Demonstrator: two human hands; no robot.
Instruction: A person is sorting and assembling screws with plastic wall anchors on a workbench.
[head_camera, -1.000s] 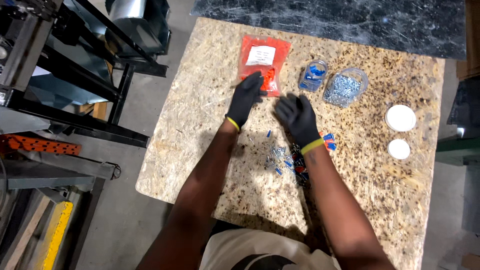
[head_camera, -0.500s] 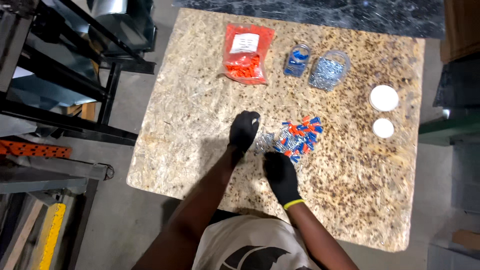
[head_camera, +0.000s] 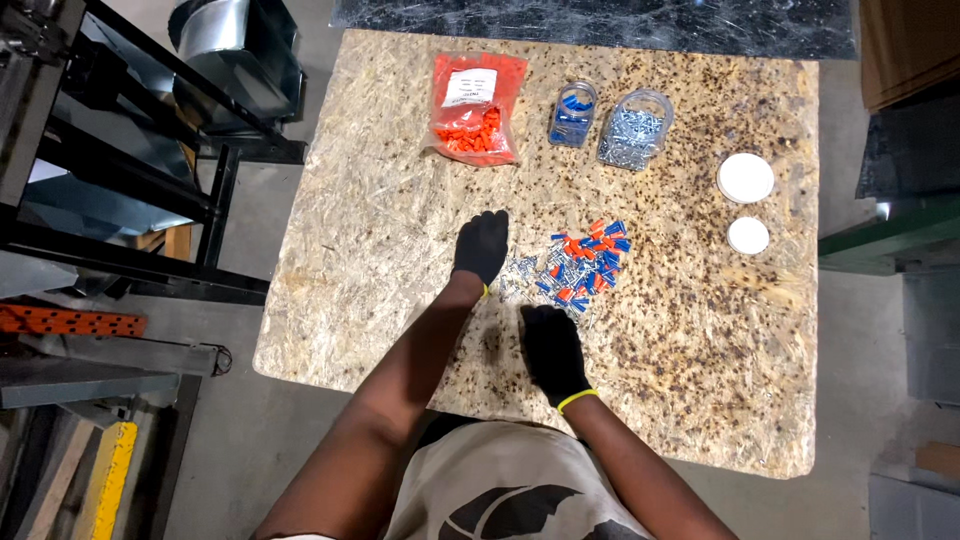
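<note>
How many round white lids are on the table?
2. The bigger white lid lies near the table's right edge; the smaller white lid lies just below it. None seem hidden.

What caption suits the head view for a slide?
Gloved left hand and right hand beside a pile of blue and orange connectors on a board table.

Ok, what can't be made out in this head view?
- Left hand: black glove hides the palm, any grip unseen.
- Right hand: the same.
- Mixed pile of small orange, blue and silver parts: too small to identify.
- Speckled board tabletop: near edge hidden by the torso.
</note>
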